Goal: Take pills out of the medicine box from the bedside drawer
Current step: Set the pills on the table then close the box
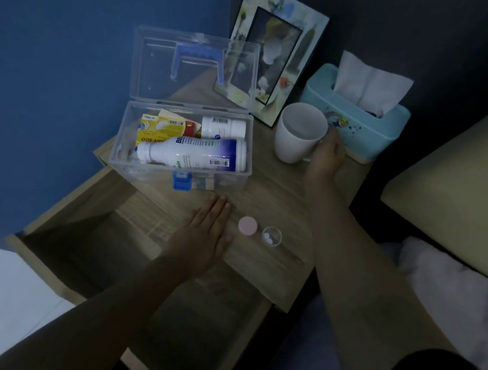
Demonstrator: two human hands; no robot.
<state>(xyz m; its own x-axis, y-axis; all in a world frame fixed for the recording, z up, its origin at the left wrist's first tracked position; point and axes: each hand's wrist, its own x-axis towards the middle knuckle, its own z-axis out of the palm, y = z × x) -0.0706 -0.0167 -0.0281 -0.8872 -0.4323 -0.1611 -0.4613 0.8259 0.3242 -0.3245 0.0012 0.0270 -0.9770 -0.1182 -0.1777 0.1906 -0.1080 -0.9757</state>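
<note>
While the flat, empty left hand (pixel 208 230) is rested, pills (pixel 269 237) are already out at 3 o'clock, and the mug (pixel 298 134) is gripped by the right hand (pixel 328 153).

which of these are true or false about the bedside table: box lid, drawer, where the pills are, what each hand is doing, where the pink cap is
1. The medicine box has its lid shut. False: the lid stands open.
2. The drawer is pulled out. True.
3. White pills lie in the small clear cup. True.
4. The right hand is on the tissue box. False: it holds the white mug.
5. The left hand lies flat on the tabletop. True.
6. The pink cap sits inside the medicine box. False: it lies on the tabletop beside the cup.
</note>
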